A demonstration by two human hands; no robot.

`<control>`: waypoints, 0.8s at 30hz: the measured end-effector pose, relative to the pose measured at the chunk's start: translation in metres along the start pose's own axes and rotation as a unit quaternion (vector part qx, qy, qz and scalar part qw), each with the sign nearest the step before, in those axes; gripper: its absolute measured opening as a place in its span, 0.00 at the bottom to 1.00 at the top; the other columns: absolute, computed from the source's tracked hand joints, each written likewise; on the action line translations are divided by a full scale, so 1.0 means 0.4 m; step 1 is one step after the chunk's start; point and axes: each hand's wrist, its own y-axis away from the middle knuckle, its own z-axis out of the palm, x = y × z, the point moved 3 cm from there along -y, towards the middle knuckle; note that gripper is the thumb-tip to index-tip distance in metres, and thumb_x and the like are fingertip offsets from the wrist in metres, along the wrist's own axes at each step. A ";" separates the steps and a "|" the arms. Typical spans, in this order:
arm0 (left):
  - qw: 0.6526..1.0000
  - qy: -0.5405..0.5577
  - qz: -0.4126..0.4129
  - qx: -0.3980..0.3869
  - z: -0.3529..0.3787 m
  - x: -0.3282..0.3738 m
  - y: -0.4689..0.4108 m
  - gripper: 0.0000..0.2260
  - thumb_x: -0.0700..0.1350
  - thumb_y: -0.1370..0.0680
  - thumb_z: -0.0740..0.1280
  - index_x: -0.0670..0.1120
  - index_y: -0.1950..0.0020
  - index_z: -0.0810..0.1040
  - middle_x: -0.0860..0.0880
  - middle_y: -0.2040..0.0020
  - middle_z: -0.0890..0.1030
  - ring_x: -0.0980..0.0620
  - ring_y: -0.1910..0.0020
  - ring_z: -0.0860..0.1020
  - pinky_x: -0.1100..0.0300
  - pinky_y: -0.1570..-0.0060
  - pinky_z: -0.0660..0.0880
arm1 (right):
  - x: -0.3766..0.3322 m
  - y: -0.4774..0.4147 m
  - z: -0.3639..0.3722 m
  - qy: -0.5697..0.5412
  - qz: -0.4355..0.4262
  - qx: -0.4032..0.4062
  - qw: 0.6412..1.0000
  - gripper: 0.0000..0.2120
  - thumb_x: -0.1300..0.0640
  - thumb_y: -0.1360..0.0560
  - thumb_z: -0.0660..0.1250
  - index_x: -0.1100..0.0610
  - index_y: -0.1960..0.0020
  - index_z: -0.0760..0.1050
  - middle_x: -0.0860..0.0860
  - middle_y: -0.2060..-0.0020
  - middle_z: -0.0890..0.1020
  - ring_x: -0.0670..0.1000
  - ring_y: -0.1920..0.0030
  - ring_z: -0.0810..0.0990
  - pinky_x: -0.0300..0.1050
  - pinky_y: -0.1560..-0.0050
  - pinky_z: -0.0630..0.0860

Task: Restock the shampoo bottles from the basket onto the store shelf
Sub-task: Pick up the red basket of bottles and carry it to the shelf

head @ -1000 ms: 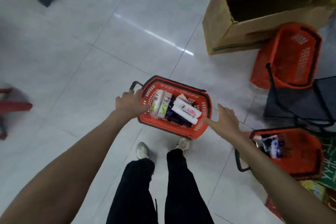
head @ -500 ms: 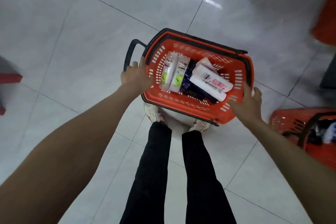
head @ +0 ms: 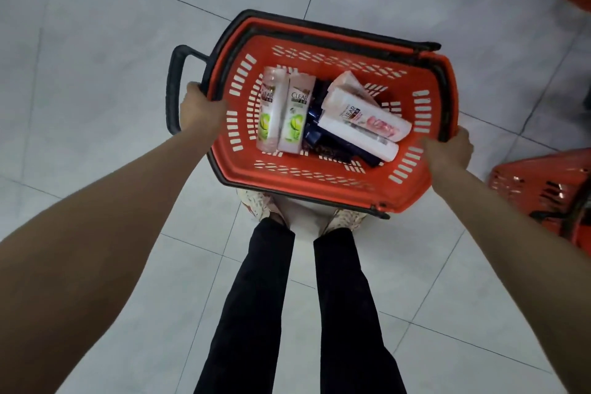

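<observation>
The load is loose, so any tilt of the red basket (head: 319,48) could slide the bottles to one side and wrench the rim out of a grip; the left hand (head: 201,107) curls over the left rim beside the black handle (head: 174,86), the right hand (head: 447,150) wraps the right rim, and the fingertips of both are hidden; a second red basket (head: 543,192) near on the right could catch a foot. The basket seems held above the shoes (head: 259,203), over the tiled floor (head: 96,73). Inside it, two green-label Clear bottles (head: 281,115) lie side by side at the left; two pink-label white bottles (head: 367,118) lie slanted across dark bottles (head: 315,134) at the right.
</observation>
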 end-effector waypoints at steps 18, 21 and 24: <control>0.970 0.021 -0.096 -0.223 -0.243 -0.083 0.105 0.21 0.41 0.28 0.80 0.46 0.39 0.75 0.49 0.53 0.84 0.45 0.56 0.85 0.52 0.57 0.82 | -0.075 0.151 -0.138 0.173 0.023 -0.110 0.978 0.11 0.63 0.28 0.72 0.59 0.47 0.74 0.58 0.50 0.82 0.59 0.53 0.81 0.54 0.49 0.81; 0.967 0.045 -0.105 -0.226 -0.394 -0.102 0.179 0.21 0.45 0.29 0.81 0.49 0.42 0.75 0.50 0.53 0.86 0.46 0.57 0.87 0.52 0.59 0.83 | -0.126 0.277 -0.186 0.206 0.005 -0.149 0.967 0.10 0.62 0.28 0.74 0.56 0.53 0.73 0.56 0.54 0.83 0.57 0.54 0.82 0.56 0.51 0.83; 0.968 0.064 -0.109 -0.216 -0.560 -0.120 0.262 0.16 0.49 0.29 0.81 0.51 0.47 0.79 0.50 0.59 0.88 0.48 0.62 0.87 0.52 0.59 0.84 | -0.204 0.422 -0.237 0.225 -0.022 -0.174 0.959 0.12 0.61 0.28 0.75 0.54 0.56 0.72 0.54 0.58 0.82 0.54 0.58 0.82 0.50 0.59 0.82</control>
